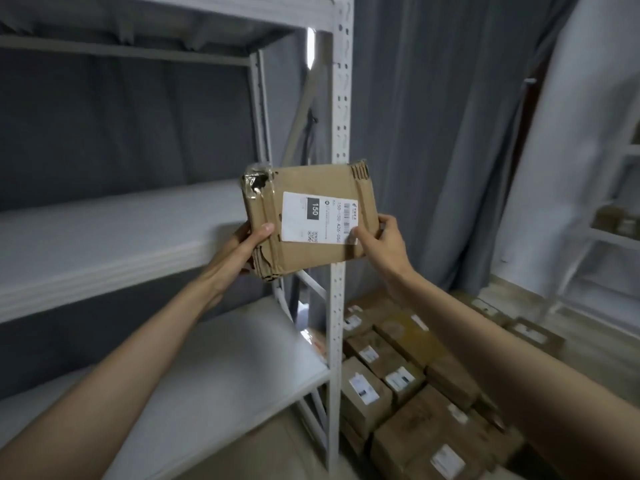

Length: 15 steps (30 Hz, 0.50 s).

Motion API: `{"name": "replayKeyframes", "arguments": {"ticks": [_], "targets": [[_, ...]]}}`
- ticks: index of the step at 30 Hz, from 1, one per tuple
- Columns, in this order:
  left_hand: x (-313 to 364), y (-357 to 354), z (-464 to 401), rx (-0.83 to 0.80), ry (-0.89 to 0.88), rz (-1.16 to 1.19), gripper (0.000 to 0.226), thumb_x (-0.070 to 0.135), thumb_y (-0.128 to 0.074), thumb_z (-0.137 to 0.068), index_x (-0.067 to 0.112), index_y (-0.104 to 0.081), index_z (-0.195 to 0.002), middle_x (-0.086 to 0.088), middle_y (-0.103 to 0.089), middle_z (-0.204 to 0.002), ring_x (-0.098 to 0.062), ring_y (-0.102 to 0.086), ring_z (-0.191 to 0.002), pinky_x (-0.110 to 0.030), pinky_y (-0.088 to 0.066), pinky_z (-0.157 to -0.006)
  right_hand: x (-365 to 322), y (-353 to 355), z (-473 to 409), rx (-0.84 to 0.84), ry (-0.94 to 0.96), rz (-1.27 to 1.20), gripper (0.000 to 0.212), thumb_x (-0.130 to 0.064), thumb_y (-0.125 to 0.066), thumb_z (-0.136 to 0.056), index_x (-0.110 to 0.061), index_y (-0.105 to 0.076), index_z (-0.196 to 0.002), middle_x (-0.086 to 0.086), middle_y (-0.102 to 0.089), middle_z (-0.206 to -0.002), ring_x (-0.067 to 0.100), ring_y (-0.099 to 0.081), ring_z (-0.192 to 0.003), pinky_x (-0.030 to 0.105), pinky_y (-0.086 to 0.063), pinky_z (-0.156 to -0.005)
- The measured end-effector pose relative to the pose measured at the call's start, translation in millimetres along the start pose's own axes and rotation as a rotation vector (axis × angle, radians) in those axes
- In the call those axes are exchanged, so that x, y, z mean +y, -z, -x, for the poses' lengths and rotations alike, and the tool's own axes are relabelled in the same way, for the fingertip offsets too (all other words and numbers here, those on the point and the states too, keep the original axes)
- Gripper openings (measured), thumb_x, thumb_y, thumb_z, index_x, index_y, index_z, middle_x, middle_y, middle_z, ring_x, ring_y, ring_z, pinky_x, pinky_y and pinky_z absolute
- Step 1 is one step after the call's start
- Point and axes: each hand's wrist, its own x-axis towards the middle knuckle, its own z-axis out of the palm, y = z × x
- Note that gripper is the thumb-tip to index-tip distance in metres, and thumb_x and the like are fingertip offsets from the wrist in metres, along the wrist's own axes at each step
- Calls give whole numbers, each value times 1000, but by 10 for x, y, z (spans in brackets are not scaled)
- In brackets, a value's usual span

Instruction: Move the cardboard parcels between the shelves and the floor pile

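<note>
A flat cardboard parcel (308, 188) with a white shipping label marked 150 is held up in the air in front of the right post of the white metal shelving. My left hand (242, 245) grips its lower left corner, thumb on the face. My right hand (381, 242) grips its lower right edge, thumb on the label. The middle shelf board (104, 244) lies just left of the parcel, and a lower shelf board (207, 368) lies below it. A pile of cardboard parcels (408, 382) sits on the floor at the lower right.
The perforated white shelf post (341, 98) rises behind the parcel. Grey curtains (450, 133) hang behind the shelves. A second white rack (609, 216) with parcels stands at the far right. An upper shelf board (207, 12) crosses the top of the view.
</note>
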Motion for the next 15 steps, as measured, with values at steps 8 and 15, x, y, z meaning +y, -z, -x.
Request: {"name": "replayKeyframes", "arguments": {"ticks": [8,15], "targets": [[178,-1063,63,-182,-18,9,89,92,-55,-64,45,-49,-140,15,-65,-128,-10,-61,-115,-36,-48,-97,411,1060,193,189,-97,16,47,-36,-67,-87,-19,-46,-126,1,-56,-125,19,-57,-110,38,-51,-87],[418,-2076,-167,-266,-4,-2,90,90,-54,-68,44,-43,-145,17,-62,-128,-10,-58,-118,-42,-48,-98,862,1972,70,250,-131,22,44,-40,-66,-88,-24,-44,-123,2,-56,-127,19,-58,-111,43,-53,-95]]}}
